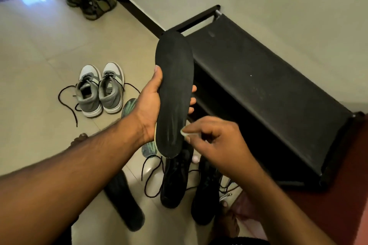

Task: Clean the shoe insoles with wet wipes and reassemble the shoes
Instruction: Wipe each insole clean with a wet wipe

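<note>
From the head view, the left hand [148,105] holds a black insole [173,93] upright above the floor, its grip wrapped round the insole's middle: thumb on the near edge, fingertips showing past the far edge. The right hand [215,141] has its grip pinching a small pale wet wipe [184,133], which touches the insole's lower right edge near the heel. Below the hands, a pair of black shoes [175,181] stands on the tiled floor [35,49] with laces loose. Another dark insole [124,201] lies on the floor to their left, and a green-patterned insole [128,105] shows partly behind the left wrist. A pair of grey sneakers [99,89] sits further left, unlaced. A black shoe rack [268,89] stands against the wall on the right, and olive sandals [91,2] lie in the far corner.
</note>
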Demonstrator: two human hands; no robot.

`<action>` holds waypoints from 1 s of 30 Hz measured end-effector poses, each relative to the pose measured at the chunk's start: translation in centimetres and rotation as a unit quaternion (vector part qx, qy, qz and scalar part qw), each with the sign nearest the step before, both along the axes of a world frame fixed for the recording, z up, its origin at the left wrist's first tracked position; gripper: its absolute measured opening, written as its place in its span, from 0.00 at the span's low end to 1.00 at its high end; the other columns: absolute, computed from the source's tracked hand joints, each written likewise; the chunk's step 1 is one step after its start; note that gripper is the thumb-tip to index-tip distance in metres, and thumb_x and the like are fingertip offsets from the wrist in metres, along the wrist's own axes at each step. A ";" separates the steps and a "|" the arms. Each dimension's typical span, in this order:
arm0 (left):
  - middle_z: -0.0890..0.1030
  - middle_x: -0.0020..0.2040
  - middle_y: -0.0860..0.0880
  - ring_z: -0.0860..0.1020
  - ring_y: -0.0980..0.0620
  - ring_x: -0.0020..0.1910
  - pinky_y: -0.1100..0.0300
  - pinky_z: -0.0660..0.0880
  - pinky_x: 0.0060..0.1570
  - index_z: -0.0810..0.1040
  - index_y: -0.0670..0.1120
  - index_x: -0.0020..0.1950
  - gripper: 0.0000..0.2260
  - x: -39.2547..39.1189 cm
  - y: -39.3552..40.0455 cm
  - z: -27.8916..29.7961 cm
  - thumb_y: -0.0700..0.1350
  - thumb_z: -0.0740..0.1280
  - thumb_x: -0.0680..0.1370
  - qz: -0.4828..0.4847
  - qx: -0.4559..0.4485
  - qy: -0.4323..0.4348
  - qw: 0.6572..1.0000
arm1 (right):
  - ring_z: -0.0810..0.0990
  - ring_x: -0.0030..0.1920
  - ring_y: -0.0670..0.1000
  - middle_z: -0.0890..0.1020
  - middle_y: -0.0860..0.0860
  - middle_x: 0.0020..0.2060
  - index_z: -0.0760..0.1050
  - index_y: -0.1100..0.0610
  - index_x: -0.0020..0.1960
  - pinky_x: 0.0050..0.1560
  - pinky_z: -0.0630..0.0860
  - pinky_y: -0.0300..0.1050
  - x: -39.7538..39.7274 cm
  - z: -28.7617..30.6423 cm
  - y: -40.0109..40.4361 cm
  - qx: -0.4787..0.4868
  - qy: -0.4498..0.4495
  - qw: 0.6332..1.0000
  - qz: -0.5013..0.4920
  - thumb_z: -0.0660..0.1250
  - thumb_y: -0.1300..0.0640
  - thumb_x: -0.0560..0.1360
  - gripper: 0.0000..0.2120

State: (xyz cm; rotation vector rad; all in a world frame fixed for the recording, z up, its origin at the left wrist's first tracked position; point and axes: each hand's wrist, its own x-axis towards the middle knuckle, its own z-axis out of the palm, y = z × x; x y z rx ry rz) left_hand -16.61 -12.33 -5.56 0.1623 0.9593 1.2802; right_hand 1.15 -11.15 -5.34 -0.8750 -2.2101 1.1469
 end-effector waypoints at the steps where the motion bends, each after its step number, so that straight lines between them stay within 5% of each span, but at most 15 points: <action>1: 0.84 0.57 0.44 0.84 0.48 0.48 0.52 0.76 0.49 0.81 0.42 0.61 0.36 -0.2 0.0 0.0 0.70 0.49 0.79 0.001 -0.007 0.006 1.000 | 0.82 0.47 0.44 0.84 0.48 0.45 0.85 0.59 0.48 0.47 0.78 0.36 -0.1 0.0 -0.1 -0.003 0.003 1.000 0.024 0.73 0.66 0.71 0.07; 10: 0.82 0.61 0.43 0.81 0.46 0.50 0.50 0.76 0.53 0.80 0.41 0.64 0.36 0.5 -0.5 0.3 0.70 0.51 0.79 -0.020 -0.019 0.013 1.000 | 0.79 0.48 0.43 0.80 0.49 0.45 0.84 0.58 0.49 0.47 0.72 0.29 0.4 1.1 1.1 0.130 0.024 0.989 -0.072 0.72 0.71 0.71 0.11; 16: 0.78 0.61 0.39 0.75 0.42 0.57 0.46 0.69 0.68 0.79 0.37 0.63 0.40 1.5 -0.6 0.0 0.71 0.51 0.78 -0.042 -0.029 -0.003 0.999 | 0.82 0.49 0.49 0.82 0.51 0.46 0.83 0.61 0.49 0.47 0.80 0.48 0.0 0.4 0.4 0.221 -0.032 0.975 0.002 0.70 0.68 0.71 0.09; 19: 0.83 0.60 0.44 0.82 0.46 0.53 0.48 0.77 0.58 0.81 0.41 0.61 0.38 0.6 -0.3 -0.3 0.71 0.48 0.78 0.001 -0.024 0.016 1.000 | 0.82 0.46 0.47 0.83 0.50 0.44 0.84 0.58 0.47 0.46 0.81 0.46 -0.4 0.6 -0.3 0.193 -0.058 0.977 0.069 0.70 0.67 0.69 0.09; 23: 0.83 0.59 0.44 0.83 0.47 0.52 0.50 0.78 0.51 0.81 0.42 0.62 0.37 -0.2 -0.4 -0.4 0.71 0.49 0.79 0.016 -0.025 0.030 0.999 | 0.80 0.45 0.42 0.82 0.48 0.44 0.84 0.57 0.45 0.46 0.77 0.32 -0.4 1.0 -1.1 0.137 -0.084 0.973 0.164 0.71 0.67 0.69 0.08; 27: 0.82 0.56 0.40 0.80 0.44 0.49 0.49 0.77 0.53 0.82 0.40 0.60 0.37 0.4 -0.4 -0.4 0.71 0.55 0.77 -0.017 -0.025 0.038 0.999 | 0.79 0.45 0.42 0.81 0.52 0.43 0.84 0.61 0.43 0.46 0.74 0.31 0.3 1.7 0.9 0.116 0.033 0.993 -0.006 0.71 0.71 0.69 0.07; 30: 0.81 0.55 0.41 0.80 0.45 0.47 0.51 0.75 0.51 0.81 0.39 0.60 0.36 1.8 -0.8 -0.3 0.70 0.54 0.78 -0.047 -0.020 0.036 0.998 | 0.79 0.44 0.41 0.81 0.52 0.43 0.84 0.62 0.43 0.44 0.72 0.28 0.3 1.5 1.2 0.145 0.022 0.985 -0.093 0.71 0.72 0.69 0.08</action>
